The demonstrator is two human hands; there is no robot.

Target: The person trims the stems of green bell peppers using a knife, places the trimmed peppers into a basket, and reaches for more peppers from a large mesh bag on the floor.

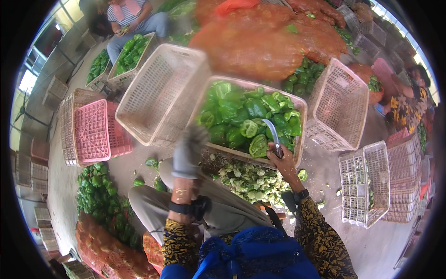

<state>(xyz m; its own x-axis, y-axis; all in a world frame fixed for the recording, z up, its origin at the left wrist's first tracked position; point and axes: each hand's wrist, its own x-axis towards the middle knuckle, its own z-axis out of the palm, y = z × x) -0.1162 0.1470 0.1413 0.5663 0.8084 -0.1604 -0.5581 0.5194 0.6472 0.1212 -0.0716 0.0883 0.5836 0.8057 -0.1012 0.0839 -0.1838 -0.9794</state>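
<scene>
My right hand (283,163) grips the dark handle of a curved knife (273,130), its blade pointing up over the near right part of a pale crate (303,123). Green bell peppers (255,108) fill that crate, several of them cut open and hollow. Close to the blade, a pepper half (258,146) lies with its inside facing up. My left hand (189,146) wears a grey glove and is at the crate's near left corner. Motion smears its fingers, so whether it holds anything cannot be seen. Below the crate, cut pepper cores (253,181) lie heaped on the floor.
Crates without peppers flank mine, one to the left (155,93) and one to the right (341,104). A pink crate (93,130) lies further left. Loose whole peppers (95,190) and a red mesh sack (109,246) are at lower left. Large orange sacks (251,42) lie beyond. Other people sit nearby.
</scene>
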